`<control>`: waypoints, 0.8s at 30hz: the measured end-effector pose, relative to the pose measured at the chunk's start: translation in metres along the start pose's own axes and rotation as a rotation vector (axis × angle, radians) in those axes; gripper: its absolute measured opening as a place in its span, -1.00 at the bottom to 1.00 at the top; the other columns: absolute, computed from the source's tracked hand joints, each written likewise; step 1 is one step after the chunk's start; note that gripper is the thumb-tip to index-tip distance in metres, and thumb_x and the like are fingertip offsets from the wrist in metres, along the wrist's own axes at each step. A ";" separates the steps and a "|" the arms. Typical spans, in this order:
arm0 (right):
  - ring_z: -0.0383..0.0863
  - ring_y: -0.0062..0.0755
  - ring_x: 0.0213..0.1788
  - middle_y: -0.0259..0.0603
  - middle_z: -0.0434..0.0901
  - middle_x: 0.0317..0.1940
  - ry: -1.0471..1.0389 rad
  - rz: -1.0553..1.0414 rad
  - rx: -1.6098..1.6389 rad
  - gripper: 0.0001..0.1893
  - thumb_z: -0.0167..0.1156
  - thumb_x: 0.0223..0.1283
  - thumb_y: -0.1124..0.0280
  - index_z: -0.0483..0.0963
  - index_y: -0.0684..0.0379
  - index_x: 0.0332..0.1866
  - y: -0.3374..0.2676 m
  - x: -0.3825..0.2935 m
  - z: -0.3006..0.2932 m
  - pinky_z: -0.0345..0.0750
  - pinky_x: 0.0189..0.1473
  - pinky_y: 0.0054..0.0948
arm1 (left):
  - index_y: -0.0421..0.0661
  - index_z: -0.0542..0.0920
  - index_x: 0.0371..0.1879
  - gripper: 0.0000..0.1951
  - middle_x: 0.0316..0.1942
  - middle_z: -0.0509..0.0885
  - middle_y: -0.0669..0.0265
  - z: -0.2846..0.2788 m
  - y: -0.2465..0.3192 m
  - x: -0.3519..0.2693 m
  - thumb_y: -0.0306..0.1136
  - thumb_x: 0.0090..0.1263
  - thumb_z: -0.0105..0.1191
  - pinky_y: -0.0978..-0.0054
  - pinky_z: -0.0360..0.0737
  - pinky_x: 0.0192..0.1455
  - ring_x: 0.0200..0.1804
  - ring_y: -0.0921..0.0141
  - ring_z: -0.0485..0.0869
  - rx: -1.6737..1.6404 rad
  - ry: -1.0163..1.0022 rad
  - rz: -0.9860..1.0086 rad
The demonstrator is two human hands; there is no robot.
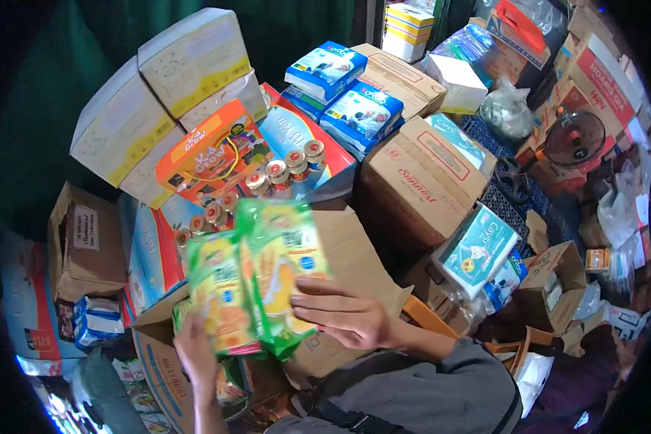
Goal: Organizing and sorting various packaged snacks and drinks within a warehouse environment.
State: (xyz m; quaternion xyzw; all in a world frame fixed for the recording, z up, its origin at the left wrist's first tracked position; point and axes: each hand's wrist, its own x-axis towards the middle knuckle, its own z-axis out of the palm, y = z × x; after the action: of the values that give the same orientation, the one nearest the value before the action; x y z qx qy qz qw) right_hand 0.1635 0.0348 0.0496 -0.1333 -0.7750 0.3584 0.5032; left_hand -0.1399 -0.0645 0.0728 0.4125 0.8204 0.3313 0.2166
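Note:
Two green and yellow food packets are held side by side above an open cardboard box (160,374). My left hand (195,347) grips the left packet (219,293) at its lower left edge. Across the lower right part of the right packet (282,255) lie the fingers of my right hand (347,314); its thumb is hidden. The packets touch where they meet and look slightly blurred. Inside the box below, more packaging (230,380) shows partly. Just beyond the packets stand several small gold-lidded jars (276,173) in a row.
An orange carton with a handle (214,149) leans against stacked white and yellow boxes (195,59). Blue-and-white packs (358,111) and a brown carton (420,182) are at right. A teal tissue pack (477,249) lies nearer. A small fan (575,138) stands at far right.

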 end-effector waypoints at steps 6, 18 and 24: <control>0.63 0.23 0.38 0.20 0.72 0.18 0.265 0.086 -0.506 -0.72 0.16 0.36 0.68 0.69 0.47 0.09 0.000 -0.052 -0.053 0.54 0.46 0.01 | -0.33 0.66 -0.04 -0.68 -0.27 0.66 0.44 0.102 0.050 0.033 -0.26 0.73 0.01 0.52 0.50 -0.02 -0.15 0.59 0.52 -0.217 -0.513 0.189; 0.53 0.14 0.49 0.10 0.58 0.40 0.490 0.426 -1.019 -0.67 0.31 0.38 0.59 0.69 0.23 0.21 0.081 -0.136 -0.176 0.48 0.50 -0.10 | -0.20 0.69 0.17 -0.69 -0.17 0.72 -0.22 0.355 0.221 0.109 -0.28 0.66 0.05 0.05 0.65 -0.10 -0.08 -0.15 0.73 -0.224 -0.394 0.813; 0.35 0.24 0.58 0.24 0.15 0.66 0.609 0.605 -0.949 -0.38 0.49 0.15 0.57 0.62 0.01 0.38 0.123 -0.125 -0.163 0.49 0.48 -0.19 | -0.13 0.48 0.39 -0.59 -0.16 0.77 -0.18 0.419 0.209 0.128 -0.40 0.61 -0.09 -0.18 0.66 0.01 -0.12 -0.19 0.75 0.106 -0.446 0.770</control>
State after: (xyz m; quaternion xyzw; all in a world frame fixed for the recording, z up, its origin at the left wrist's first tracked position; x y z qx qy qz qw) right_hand 0.3443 0.1196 -0.0822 -0.6504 -0.5997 0.0487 0.4636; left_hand 0.1633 0.2855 -0.0744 0.7596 0.5563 0.2482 0.2278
